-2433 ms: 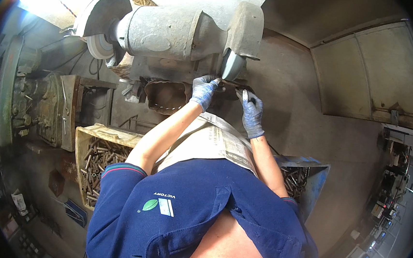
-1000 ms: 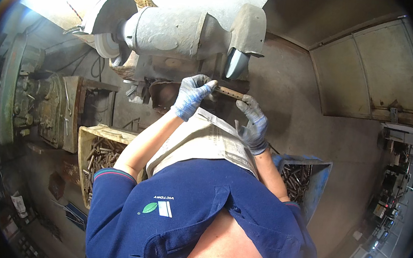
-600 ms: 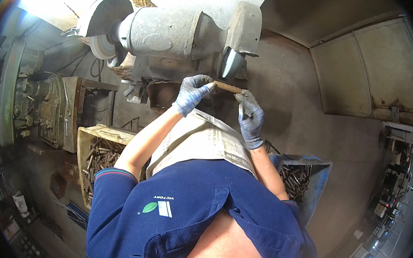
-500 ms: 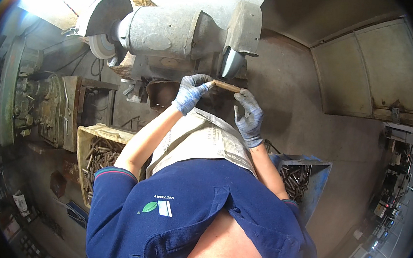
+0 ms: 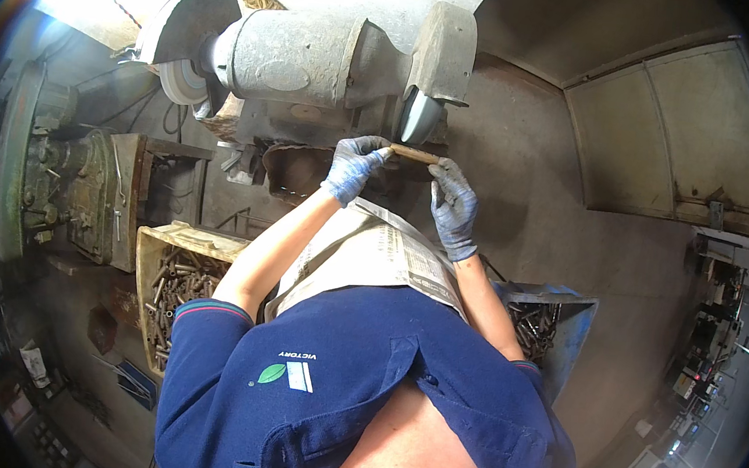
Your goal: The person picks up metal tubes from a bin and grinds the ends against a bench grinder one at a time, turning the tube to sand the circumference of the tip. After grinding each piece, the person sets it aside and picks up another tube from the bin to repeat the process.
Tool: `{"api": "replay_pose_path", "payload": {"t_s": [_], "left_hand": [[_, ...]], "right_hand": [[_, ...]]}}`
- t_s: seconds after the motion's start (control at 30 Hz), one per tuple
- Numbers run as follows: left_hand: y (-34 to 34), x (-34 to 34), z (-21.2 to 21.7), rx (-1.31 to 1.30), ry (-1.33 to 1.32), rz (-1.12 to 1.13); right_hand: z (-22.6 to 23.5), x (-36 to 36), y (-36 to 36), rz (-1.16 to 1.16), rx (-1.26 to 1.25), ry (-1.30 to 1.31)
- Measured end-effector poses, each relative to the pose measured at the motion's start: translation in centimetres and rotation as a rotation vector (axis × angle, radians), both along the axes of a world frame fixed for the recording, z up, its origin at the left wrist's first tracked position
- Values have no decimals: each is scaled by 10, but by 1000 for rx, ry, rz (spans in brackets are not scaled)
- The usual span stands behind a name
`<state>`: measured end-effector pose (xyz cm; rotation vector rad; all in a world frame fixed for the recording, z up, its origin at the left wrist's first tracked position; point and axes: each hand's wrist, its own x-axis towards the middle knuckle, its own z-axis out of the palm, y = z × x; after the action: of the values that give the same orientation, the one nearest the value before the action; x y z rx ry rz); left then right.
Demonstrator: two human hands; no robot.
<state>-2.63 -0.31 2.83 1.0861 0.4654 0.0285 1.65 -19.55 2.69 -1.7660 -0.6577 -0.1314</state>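
A short brownish metal rod (image 5: pixel 414 154) is held crosswise just below the right-hand wheel (image 5: pixel 420 118) of a grey bench grinder (image 5: pixel 292 56). My left hand (image 5: pixel 353 171), in a grey-blue coated glove, pinches the rod's left end between thumb and fingers. At its right end, my gloved right hand (image 5: pixel 454 207) grips it with the fingertips. The rod lies close to the wheel's lower edge; I cannot tell whether they touch. Newspaper (image 5: pixel 382 248) covers my lap.
To my left stands a yellowish crate (image 5: pixel 149 278) full of metal rods; a blue bin (image 5: pixel 574 329) with more rods is at my right. A pale grinding wheel (image 5: pixel 182 83) sits at the grinder's other end. Greenish machinery (image 5: pixel 87 194) stands far left, metal panels (image 5: pixel 646 141) far right.
My right hand has turned slightly, its fingers now closer together around the rod's end. The left hand has shifted a little to the right with the rod.
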Motion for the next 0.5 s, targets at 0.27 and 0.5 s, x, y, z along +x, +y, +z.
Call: {"api": "replay_pose_path", "payload": {"t_s": [0.27,0.5], "left_hand": [[-32,21,-37,-4,1,163],[-18,16,-18,-19,116,211]], "right_hand": [[-17,20,-16,-6,90,182],[-32,15,8,-70,99,315]]}}
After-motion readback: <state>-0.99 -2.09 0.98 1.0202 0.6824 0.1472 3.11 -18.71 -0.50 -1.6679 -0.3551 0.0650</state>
